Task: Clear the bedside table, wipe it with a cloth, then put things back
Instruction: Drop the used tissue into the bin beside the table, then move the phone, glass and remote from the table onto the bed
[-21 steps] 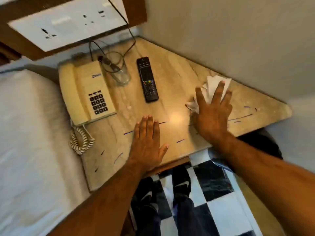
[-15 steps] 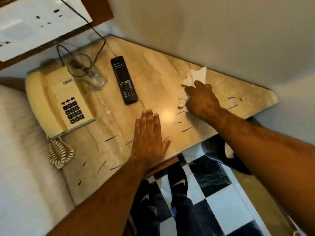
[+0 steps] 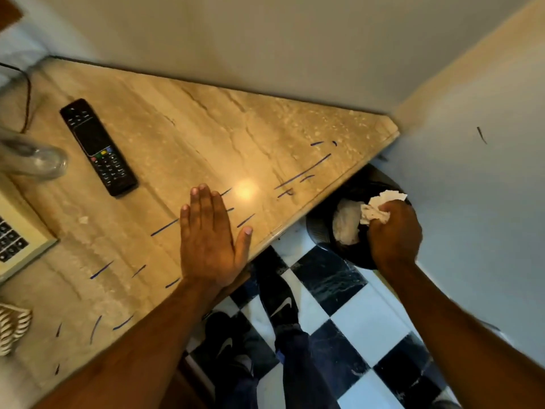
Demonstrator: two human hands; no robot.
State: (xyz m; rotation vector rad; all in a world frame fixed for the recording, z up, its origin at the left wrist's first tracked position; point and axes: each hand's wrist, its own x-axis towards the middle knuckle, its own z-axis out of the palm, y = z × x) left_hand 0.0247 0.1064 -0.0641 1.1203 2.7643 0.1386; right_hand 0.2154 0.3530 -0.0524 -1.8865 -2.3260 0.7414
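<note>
Cloth (image 3: 375, 210) gripped by right hand (image 3: 393, 231), above bin (image 3: 320, 231)

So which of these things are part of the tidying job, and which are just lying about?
Part of the job: bedside table, crumpled tissue in right hand, left hand, remote, glass, phone.

Just there: bin, checkered floor, shoes.

By my left hand (image 3: 208, 240): one remote (image 3: 98, 146), one glass (image 3: 32, 159), one phone (image 3: 17, 240). Under my right hand (image 3: 393, 231): one bin (image 3: 320, 228). Two shoes (image 3: 280, 299).
</note>
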